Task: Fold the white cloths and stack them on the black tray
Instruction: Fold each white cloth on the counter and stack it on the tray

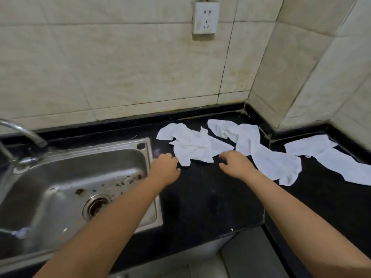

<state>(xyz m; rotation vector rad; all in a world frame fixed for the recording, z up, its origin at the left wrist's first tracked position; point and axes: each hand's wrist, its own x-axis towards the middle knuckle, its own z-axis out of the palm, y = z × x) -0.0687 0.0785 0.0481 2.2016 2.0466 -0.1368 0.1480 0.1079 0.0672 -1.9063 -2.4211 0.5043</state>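
**Hands poised at the near edge of the first crumpled cloth**

Three white cloths spread unfolded along the back of the black surface, right of the steel sink. No black tray visible anywhere in the view, so stacking place unknown for now.

Left hand beside the sink's right rim, fingers loosely curled, holding nothing, knuckles just beside the lower left corner of the nearest cloth; touching or not, hard to tell. Right hand also empty, fingers bent and spread, just below the same cloth's right flap. Hands well apart from each other, one at each side of this cloth.

Nearest cloth directly ahead of both hands, toward the wall, crumpled, long axis running roughly left to right. Middle cloth lying diagonally to the right of the right hand, very near its wrist. Third cloth farther right, reachable by the right hand only.

Probably first step: pinching the two near corners and flattening before folding.
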